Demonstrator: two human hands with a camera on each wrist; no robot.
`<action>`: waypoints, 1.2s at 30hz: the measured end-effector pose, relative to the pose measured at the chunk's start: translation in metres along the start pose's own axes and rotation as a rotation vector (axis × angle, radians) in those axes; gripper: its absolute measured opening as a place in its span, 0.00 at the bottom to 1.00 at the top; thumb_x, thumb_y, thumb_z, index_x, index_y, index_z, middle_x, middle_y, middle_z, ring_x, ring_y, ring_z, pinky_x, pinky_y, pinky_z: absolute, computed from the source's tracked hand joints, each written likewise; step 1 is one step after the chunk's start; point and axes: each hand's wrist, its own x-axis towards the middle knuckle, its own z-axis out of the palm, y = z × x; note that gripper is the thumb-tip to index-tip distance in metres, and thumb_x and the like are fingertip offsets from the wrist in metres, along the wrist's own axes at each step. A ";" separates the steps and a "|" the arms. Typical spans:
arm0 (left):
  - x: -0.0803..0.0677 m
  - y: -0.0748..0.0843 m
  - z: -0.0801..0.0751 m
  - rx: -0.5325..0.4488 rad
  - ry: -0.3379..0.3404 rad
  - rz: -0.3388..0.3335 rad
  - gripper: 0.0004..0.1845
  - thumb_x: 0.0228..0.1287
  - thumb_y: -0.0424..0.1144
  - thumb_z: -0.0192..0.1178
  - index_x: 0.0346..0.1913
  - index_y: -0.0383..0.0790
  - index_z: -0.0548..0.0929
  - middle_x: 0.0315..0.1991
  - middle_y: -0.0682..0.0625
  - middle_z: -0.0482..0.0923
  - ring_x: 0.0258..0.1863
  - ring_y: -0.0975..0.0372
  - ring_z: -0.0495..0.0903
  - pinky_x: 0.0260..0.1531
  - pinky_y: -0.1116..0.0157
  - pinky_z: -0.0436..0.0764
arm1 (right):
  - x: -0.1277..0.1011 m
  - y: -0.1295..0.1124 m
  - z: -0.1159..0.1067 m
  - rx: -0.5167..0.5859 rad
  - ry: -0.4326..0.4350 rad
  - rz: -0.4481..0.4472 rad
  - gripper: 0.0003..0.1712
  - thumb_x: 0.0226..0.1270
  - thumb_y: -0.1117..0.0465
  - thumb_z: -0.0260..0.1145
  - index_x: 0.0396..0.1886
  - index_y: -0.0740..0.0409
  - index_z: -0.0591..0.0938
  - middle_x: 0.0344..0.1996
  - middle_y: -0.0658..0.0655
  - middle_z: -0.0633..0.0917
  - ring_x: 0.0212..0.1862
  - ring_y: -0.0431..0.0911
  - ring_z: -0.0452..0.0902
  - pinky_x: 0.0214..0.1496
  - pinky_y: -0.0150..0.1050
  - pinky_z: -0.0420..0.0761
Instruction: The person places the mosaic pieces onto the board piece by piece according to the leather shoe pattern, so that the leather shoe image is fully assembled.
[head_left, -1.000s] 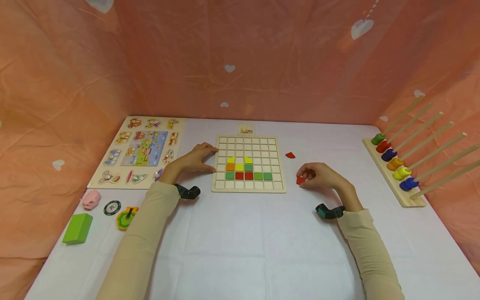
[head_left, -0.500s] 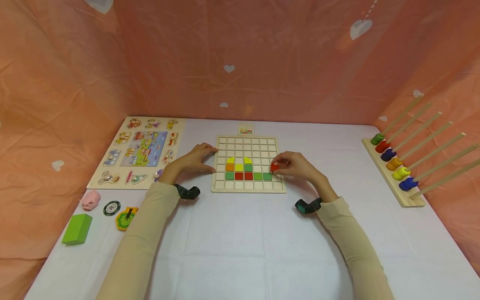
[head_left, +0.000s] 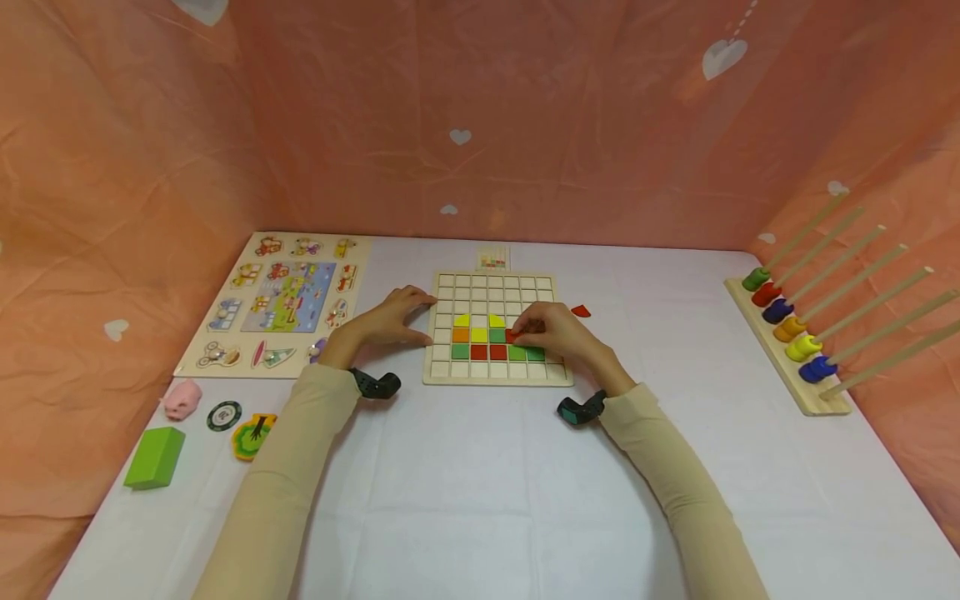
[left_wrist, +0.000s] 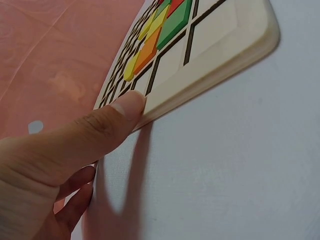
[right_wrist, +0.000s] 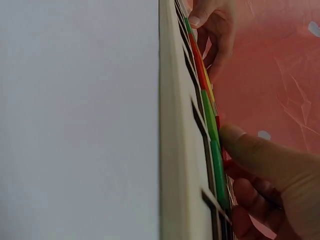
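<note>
On the white-covered worktop [head_left: 480,467], seen from the head camera, a square wooden grid board [head_left: 497,327] is being steadied at its left edge by the left hand [head_left: 390,318], fingers spread. A small red tile [head_left: 513,336] is being pinched by the right hand [head_left: 557,331] over the board's middle rows, beside the green tiles.

In the left wrist view, the board's edge [left_wrist: 210,80] is being pressed by the thumb [left_wrist: 107,127].

In the right wrist view, the red tile [right_wrist: 226,163] is being gripped between thumb and curled fingers [right_wrist: 255,192] just above the board [right_wrist: 175,150].
</note>
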 end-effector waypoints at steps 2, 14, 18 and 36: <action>0.000 0.000 0.000 0.002 0.001 0.004 0.39 0.52 0.42 0.69 0.65 0.31 0.65 0.62 0.35 0.61 0.62 0.45 0.57 0.65 0.48 0.54 | 0.001 0.000 0.000 -0.009 0.001 -0.008 0.05 0.55 0.62 0.71 0.32 0.56 0.86 0.34 0.50 0.82 0.36 0.42 0.75 0.37 0.33 0.76; 0.000 -0.001 0.000 -0.005 0.000 -0.001 0.39 0.51 0.42 0.70 0.65 0.31 0.65 0.62 0.35 0.60 0.63 0.45 0.56 0.65 0.48 0.54 | 0.000 0.000 -0.001 -0.031 -0.011 0.005 0.05 0.56 0.64 0.70 0.34 0.55 0.85 0.35 0.50 0.82 0.35 0.42 0.73 0.36 0.32 0.74; -0.001 -0.001 0.000 -0.002 0.002 0.000 0.39 0.51 0.42 0.70 0.65 0.31 0.65 0.62 0.35 0.61 0.62 0.45 0.57 0.65 0.48 0.54 | -0.001 0.001 -0.002 -0.036 -0.024 -0.019 0.04 0.56 0.64 0.70 0.33 0.55 0.86 0.35 0.50 0.82 0.36 0.42 0.75 0.38 0.34 0.76; 0.000 -0.001 0.000 0.001 0.004 0.007 0.39 0.51 0.42 0.70 0.65 0.31 0.65 0.62 0.35 0.61 0.63 0.45 0.56 0.65 0.48 0.54 | -0.021 0.035 -0.038 -0.154 0.386 0.267 0.18 0.61 0.62 0.66 0.48 0.67 0.79 0.36 0.65 0.77 0.38 0.55 0.73 0.41 0.45 0.73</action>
